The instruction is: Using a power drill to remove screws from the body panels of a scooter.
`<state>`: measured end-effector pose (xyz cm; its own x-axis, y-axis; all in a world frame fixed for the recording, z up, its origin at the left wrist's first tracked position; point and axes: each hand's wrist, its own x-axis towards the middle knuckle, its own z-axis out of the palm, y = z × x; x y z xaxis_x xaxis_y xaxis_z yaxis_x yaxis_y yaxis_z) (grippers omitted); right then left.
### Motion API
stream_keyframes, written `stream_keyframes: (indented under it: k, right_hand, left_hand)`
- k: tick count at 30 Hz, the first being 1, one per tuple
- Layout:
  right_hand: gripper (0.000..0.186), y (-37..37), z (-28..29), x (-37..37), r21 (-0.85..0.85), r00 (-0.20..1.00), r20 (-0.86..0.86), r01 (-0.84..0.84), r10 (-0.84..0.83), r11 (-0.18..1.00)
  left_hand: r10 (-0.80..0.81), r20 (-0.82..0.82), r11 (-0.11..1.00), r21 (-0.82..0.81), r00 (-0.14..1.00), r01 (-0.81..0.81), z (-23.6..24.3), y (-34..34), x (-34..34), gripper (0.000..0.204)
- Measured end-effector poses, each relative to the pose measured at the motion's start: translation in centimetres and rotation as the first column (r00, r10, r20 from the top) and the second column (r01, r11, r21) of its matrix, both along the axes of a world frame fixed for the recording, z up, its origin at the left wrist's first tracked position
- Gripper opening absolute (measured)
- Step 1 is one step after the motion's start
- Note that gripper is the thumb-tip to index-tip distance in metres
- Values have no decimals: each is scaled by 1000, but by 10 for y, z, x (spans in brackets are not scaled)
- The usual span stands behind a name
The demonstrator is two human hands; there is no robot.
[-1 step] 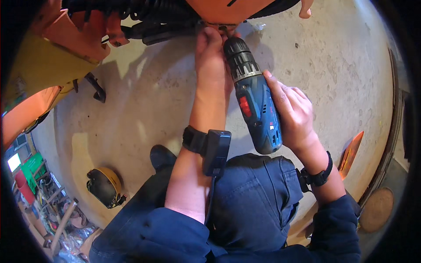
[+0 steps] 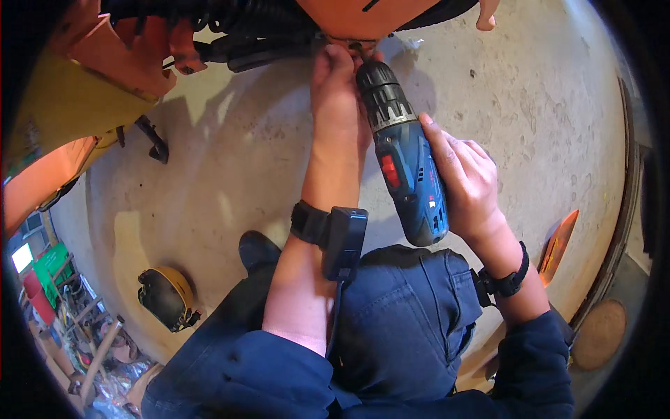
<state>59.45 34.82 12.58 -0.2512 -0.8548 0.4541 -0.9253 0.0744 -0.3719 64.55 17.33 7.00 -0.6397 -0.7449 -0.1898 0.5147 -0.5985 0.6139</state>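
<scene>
A cordless drill (image 2: pixel 412 164), blue with a black chuck and a red switch, points up and away from me. My right hand (image 2: pixel 467 174) is closed round it from the right; its handle is hidden beneath the body. The chuck end reaches the lower edge of an orange panel (image 2: pixel 380 17), where a short bit just shows. Right beside the chuck, my left hand (image 2: pixel 338 87) is closed with curled fingers against that edge. Whatever those fingers hold is hidden by the hand and the drill.
Dark coiled and tubular vehicle parts (image 2: pixel 258 45) hang left of the panel. A yellow hard hat (image 2: pixel 167 297) lies on the concrete floor (image 2: pixel 230 174) at left. Mixed clutter (image 2: pixel 98 349) fills the lower left. An orange piece (image 2: pixel 558 244) and a round brown disc (image 2: pixel 600 334) are at right.
</scene>
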Motion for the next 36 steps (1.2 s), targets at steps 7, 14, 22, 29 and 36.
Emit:
stream_keyframes:
  k: [7,14,22,29,36]
  right_hand:
    - [60,3,0,3,40,999,21,-35,34,999]
    - [59,16,2,0,68,999,23,-49,47,996]
    - [56,49,13,-24,138,1000,13,-24,23,990]
    - [57,46,62,-39,197,996,-52,-62,74,979]
    - [58,53,121,-12,201,999,-53,20,-10,979]
  left_hand:
    - [-27,-172,999,42,985,34,0,-6,-1,41]
    - [30,-206,992,123,978,-4,-3,-3,-1,51]
    - [19,-211,1000,-12,977,-22,-7,-8,2,42]
    - [-55,43,990,-124,998,60,6,-14,-3,49]
    - [-97,385,965,-188,918,181,21,-25,7,72]
